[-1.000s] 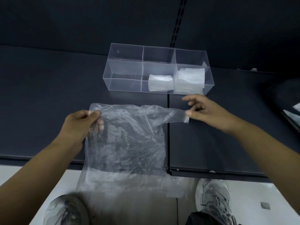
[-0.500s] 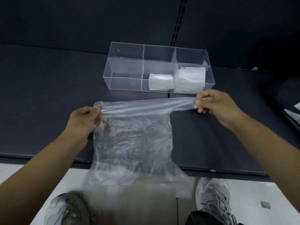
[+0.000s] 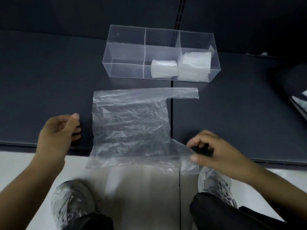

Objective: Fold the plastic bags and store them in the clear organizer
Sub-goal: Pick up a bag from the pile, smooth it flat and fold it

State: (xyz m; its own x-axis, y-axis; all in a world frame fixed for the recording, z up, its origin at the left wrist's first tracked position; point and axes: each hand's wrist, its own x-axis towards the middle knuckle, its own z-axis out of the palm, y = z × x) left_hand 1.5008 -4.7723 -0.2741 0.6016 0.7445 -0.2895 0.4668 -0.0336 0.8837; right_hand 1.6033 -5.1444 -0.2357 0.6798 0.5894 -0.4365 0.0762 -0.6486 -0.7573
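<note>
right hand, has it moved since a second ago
Yes. The right hand has come back from just in front of the organizer to the near edge of the table, where it pinches the bag.

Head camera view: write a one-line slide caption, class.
A plastic bag lies spread on the dark table, the right hand pinching its near handle, before a clear organizer holding folded bags.

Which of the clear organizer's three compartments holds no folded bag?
The left compartment: only bare walls show there, while the middle compartment holds one folded bag and the right compartment a taller stack.
</note>
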